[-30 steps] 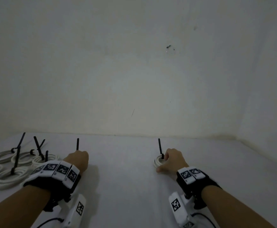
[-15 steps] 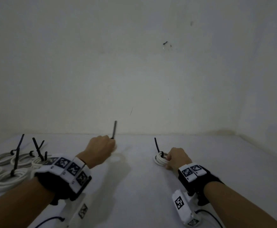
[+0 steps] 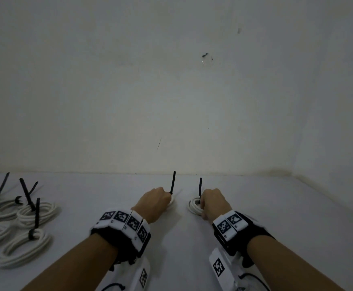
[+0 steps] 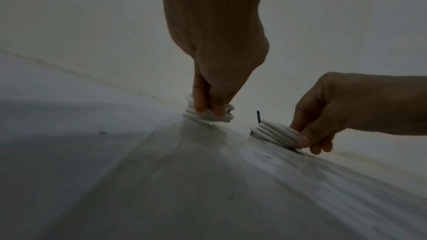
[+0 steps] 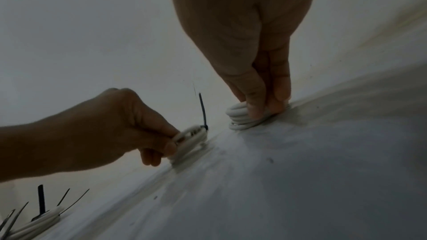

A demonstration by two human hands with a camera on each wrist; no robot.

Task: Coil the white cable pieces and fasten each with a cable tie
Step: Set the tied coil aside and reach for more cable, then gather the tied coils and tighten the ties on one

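My left hand (image 3: 153, 201) pinches a small white cable coil (image 4: 208, 113) against the white tabletop; its black cable tie (image 3: 173, 182) sticks up past the knuckles. Close on the right, my right hand (image 3: 213, 201) pinches a second white coil (image 3: 194, 205) with its own black tie (image 3: 200, 186) standing upright. In the left wrist view the thumb and fingers of my left hand (image 4: 209, 105) clamp the left coil, and the right coil (image 4: 273, 134) lies beside it. In the right wrist view my right hand (image 5: 265, 109) presses the coil (image 5: 240, 118) down. The two coils sit a short gap apart.
Several finished white coils (image 3: 24, 223) with black ties (image 3: 27, 194) pointing up lie at the table's left edge. A white wall (image 3: 171, 91) rises right behind the hands, and a side wall closes the far right corner. Bare white table (image 3: 297, 217) spreads to the right.
My left hand has carried its tied coil rightward from near the pile and set it down beside the right hand's coil. The right hand has stayed on its coil.
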